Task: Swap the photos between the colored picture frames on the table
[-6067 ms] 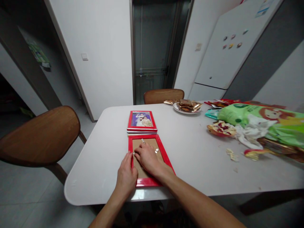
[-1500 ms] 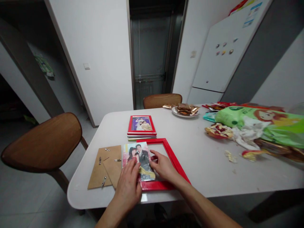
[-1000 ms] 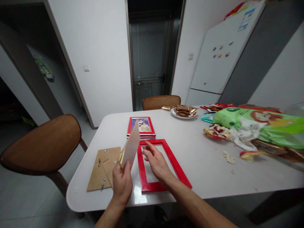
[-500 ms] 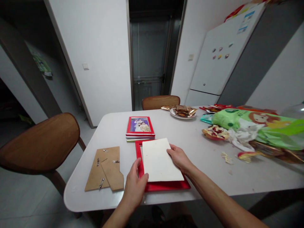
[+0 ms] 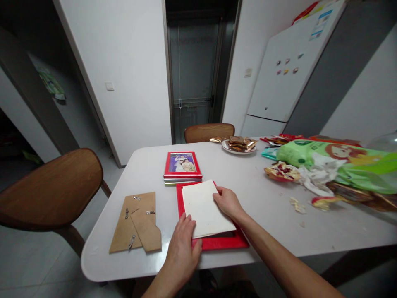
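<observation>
White rectangular paper (image 5: 204, 209), one top sheet visible, lies askew over one red rectangular frame (image 5: 217, 243) on the glossy white tabletop (image 5: 260, 190). The right hand (image 5: 230, 203) pinches its right edge; the left hand (image 5: 182, 245), thumb spread from fingers, touches its lower-left corner. Leftward lies one brown fibreboard backing (image 5: 135, 223) with four silver metal clips (image 5: 132, 241).

Left hand (image 5: 183, 243): bare.
Right hand (image 5: 228, 203): likewise bare.
Forearms (image 5: 281, 256): bare as far as seen, slim, tapering handward.
Clothing (image 5: 243, 289): dark, bottom edge; detail lost in shadow.
</observation>
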A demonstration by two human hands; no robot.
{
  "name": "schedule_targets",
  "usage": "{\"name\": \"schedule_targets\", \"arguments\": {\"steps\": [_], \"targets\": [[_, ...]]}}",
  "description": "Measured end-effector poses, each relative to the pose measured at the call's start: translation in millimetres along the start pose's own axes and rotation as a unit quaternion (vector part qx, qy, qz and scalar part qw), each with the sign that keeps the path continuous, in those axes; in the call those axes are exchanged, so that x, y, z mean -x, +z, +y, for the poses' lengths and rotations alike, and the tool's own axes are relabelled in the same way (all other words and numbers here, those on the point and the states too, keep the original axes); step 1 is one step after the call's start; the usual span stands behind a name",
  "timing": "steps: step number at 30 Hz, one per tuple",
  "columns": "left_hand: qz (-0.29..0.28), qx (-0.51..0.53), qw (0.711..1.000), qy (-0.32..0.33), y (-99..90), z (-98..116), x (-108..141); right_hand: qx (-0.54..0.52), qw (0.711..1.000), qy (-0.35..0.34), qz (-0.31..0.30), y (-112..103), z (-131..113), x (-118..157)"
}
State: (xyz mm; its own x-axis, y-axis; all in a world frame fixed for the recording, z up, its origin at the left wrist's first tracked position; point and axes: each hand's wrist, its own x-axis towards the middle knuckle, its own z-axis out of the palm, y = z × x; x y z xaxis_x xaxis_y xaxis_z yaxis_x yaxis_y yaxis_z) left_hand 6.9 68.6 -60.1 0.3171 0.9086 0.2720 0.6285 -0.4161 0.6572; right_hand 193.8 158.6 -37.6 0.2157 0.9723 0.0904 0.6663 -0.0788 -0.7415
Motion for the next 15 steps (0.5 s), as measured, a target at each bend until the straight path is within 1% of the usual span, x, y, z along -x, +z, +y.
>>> {"name": "schedule_targets", "arguments": {"steps": [4,8,11,13,15], "targets": [[-0.008,-0.02,1.0,-0.001,-2.9,3.4,-0.5,0.122,0.993,-0.01,0.003,0.0,-4.4,4.4],[-0.023,-0.041,0.999,-0.003,-0.3,5.3,-1.8,0.236,0.971,-0.019,0.015,4.9,-5.3,12.6],[-0.026,-0.05,0.998,0.009,-1.2,6.0,-0.1,0.292,0.955,-0.041,0.022,7.9,-3.6,16.0],[-0.018,-0.055,0.998,0.019,-8.9,1.7,4.1,0.312,0.948,-0.047,0.023,7.6,-2.8,16.6],[0.004,-0.071,0.997,0.019,-24.7,-10.8,11.4,0.317,0.947,-0.047,0.027,6.2,-4.3,17.5]]}}
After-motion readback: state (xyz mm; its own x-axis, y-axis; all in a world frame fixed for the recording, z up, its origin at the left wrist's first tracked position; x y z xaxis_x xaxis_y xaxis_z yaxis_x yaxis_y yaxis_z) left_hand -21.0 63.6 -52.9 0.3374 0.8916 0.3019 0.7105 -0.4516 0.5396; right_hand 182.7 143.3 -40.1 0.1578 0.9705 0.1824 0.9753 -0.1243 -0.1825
